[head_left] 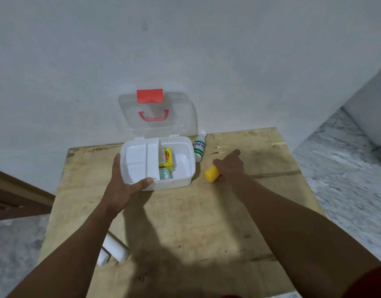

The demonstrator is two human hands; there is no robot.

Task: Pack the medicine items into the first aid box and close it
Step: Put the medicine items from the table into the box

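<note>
A wooden table stands against a pale wall. Near the far edge of the table, left of its middle, the first aid box sits open. Its clear lid, with a red latch and a red handle, leans back on the wall. A white divided tray fills the left part of the box. Just beside it, in the deeper part, lie a yellow packet and a green-striped packet. The left hand is spread around the near left corner of the box, its thumb on the front rim. The right hand, to the right of the box, is closed around a yellow container resting on the table. A white bottle with a green label lies just beside the far right corner of the box.
</note>
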